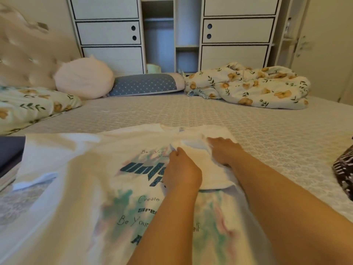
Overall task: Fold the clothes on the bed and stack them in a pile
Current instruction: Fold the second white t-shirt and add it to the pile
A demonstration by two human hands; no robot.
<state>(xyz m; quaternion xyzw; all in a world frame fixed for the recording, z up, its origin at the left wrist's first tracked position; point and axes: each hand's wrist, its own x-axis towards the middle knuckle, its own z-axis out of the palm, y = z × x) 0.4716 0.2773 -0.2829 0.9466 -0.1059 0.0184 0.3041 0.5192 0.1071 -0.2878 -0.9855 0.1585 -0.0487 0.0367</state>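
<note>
A white T-shirt (91, 180) with teal lettering and pastel print lies spread face up on the bed, collar toward the far side. Its right sleeve (198, 161) is folded in over the chest. My left hand (181, 169) pinches the upper edge of that folded sleeve with curled fingers. My right hand (223, 150) lies flat on the sleeve's right side near the shoulder, fingers extended and pressing down.
Folded dark and light clothes (9, 155) sit at the left edge. A dark patterned garment (343, 173) lies at the right edge. Floral duvet (248, 87), pillows (84, 77) and headboard line the far side, with a wardrobe (236, 31) behind. Grey patterned bedsheet (152, 113) in between.
</note>
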